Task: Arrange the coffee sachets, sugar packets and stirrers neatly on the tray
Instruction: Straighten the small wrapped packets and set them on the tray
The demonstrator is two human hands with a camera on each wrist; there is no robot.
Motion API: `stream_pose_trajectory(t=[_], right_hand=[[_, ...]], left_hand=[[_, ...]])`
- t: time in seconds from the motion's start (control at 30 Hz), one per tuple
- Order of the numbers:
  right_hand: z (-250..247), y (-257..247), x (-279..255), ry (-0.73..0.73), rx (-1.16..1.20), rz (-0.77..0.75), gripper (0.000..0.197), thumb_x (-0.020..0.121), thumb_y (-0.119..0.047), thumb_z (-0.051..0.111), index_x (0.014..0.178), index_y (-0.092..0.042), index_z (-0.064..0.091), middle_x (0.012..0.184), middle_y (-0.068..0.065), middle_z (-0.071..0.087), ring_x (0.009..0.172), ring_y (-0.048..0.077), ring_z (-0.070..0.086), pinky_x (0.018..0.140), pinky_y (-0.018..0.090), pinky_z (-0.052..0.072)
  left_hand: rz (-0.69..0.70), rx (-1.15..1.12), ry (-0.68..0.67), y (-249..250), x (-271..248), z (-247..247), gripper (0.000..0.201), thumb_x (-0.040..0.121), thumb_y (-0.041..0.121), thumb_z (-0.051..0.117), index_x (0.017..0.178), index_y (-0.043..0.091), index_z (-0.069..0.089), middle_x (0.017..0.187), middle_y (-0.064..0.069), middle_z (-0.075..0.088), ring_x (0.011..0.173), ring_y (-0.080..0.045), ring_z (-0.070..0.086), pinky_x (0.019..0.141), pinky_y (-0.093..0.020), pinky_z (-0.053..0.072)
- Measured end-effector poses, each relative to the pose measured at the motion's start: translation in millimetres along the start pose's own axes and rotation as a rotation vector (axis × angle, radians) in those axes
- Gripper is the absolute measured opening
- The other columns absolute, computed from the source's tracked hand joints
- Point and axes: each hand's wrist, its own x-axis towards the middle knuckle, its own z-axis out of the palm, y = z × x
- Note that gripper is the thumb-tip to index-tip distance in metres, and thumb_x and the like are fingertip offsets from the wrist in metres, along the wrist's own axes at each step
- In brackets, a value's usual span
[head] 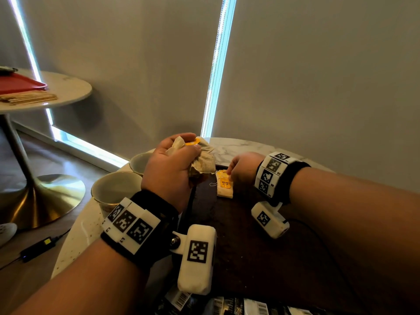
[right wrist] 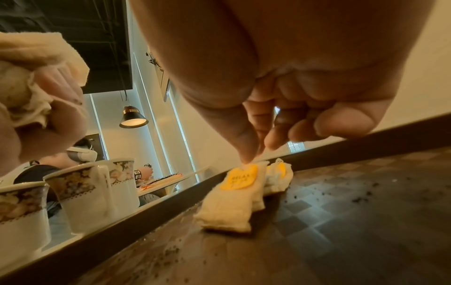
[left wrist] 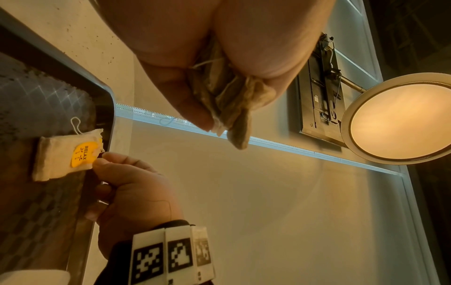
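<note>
My left hand [head: 181,153] is raised above the tray's far-left corner and grips a bunch of beige cloth sachets [head: 203,161] with yellow labels; the same bunch [left wrist: 231,100] hangs below the palm in the left wrist view. On the dark checkered tray [head: 250,246] a sachet with a yellow "RELAX" label [head: 225,186] lies flat near the far rim. My right hand [head: 229,172] pinches its top edge with thumb and forefinger [right wrist: 246,152], the other fingers curled. A second sachet [right wrist: 278,179] lies just behind the first [right wrist: 234,196].
Two patterned cups [head: 113,189] [head: 138,162] stand on the marble table left of the tray. Black packets with barcodes [head: 227,305] lie at the near edge. Dark crumbs dot the tray floor [right wrist: 341,192]. Another round table [head: 68,87] stands far left with a red tray [head: 22,83].
</note>
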Motion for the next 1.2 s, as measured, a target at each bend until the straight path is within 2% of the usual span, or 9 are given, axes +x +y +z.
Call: stream_pose_trajectory(t=[0.13,0.23,0.4,0.47,0.57,0.7,0.8,0.93,1.2], right_hand=[[-11,6,-5,0.055,0.138,-0.026,0.016,0.088,-0.019,0.071,0.104,-0.021,0.075,0.091,-0.006,0.069,0.092,0.013,0.063,0.069,0.024,0.048],[-19,9,-12,0.098,0.270,-0.061,0.012,0.089,-0.027,0.071,0.098,-0.021,0.074,0.084,-0.007,0.066,0.083,0.011,0.060,0.066,0.024,0.047],[-31,-6,-35,-0.026,0.962,-0.236,0.035,0.097,-0.043,0.056,0.104,-0.010,0.066,0.080,0.003,0.057,0.068,0.014,0.052,0.059,0.028,0.046],[-33,-12,-44,-0.101,1.079,-0.331,0.033,0.095,-0.040,0.058,0.102,-0.008,0.065,0.080,0.004,0.057,0.070,0.017,0.053,0.060,0.029,0.044],[-29,-19,-50,-0.133,1.057,-0.418,0.030,0.081,-0.037,0.073,0.095,-0.011,0.066,0.085,0.009,0.063,0.072,0.020,0.058,0.058,0.028,0.046],[-24,-21,-49,-0.092,1.004,-0.418,0.027,0.072,-0.030,0.083,0.091,-0.016,0.070,0.083,0.008,0.068,0.070,0.021,0.060,0.058,0.030,0.048],[-24,-21,-51,-0.093,1.036,-0.405,0.033,0.067,-0.029,0.079,0.094,-0.014,0.069,0.082,0.008,0.069,0.067,0.018,0.061,0.057,0.029,0.048],[-25,-21,-52,-0.070,1.063,-0.398,0.015,0.081,-0.010,0.075,0.093,-0.012,0.067,0.085,0.008,0.070,0.067,0.017,0.063,0.054,0.026,0.049],[-27,-18,-55,-0.076,1.133,-0.406,0.014,0.084,0.000,0.070,0.088,-0.011,0.063,0.084,0.009,0.069,0.068,0.020,0.064,0.054,0.026,0.049]], left_hand=[[-0.005,0.017,-0.004,-1,-1,1,0.023,0.092,0.001,0.062,0.109,0.016,0.065,0.088,-0.007,0.075,0.078,-0.025,0.074,0.063,-0.039,0.059],[-0.020,0.028,-0.027,-2,-2,1,0.023,0.092,0.001,0.062,0.109,0.016,0.066,0.088,-0.008,0.074,0.077,-0.025,0.073,0.064,-0.040,0.058],[-0.054,0.029,-0.099,1,-3,0,0.026,0.093,0.000,0.061,0.112,0.016,0.067,0.089,-0.008,0.074,0.076,-0.025,0.073,0.054,-0.034,0.056],[-0.056,0.013,-0.114,1,-4,1,0.026,0.093,-0.002,0.059,0.111,0.015,0.067,0.089,-0.010,0.074,0.077,-0.026,0.073,0.054,-0.033,0.055],[-0.049,0.017,-0.116,-2,-3,2,0.027,0.092,-0.004,0.060,0.112,0.014,0.067,0.097,-0.017,0.073,0.085,-0.031,0.072,0.059,-0.035,0.056],[-0.053,0.033,-0.134,-2,-3,2,0.028,0.092,-0.003,0.060,0.114,0.014,0.066,0.094,-0.015,0.072,0.081,-0.029,0.073,0.056,-0.034,0.056],[-0.067,0.036,-0.146,0,-4,1,0.033,0.091,0.001,0.063,0.119,0.018,0.064,0.097,-0.012,0.073,0.081,-0.028,0.074,0.055,-0.033,0.056],[-0.082,0.035,-0.127,0,-3,1,0.039,0.088,0.007,0.067,0.123,0.023,0.061,0.110,-0.014,0.069,0.088,-0.030,0.073,0.057,-0.035,0.056],[-0.097,0.084,-0.086,-4,0,1,0.018,0.096,0.020,0.063,0.113,0.015,0.066,0.095,-0.014,0.072,0.078,-0.027,0.072,0.058,-0.035,0.054]])
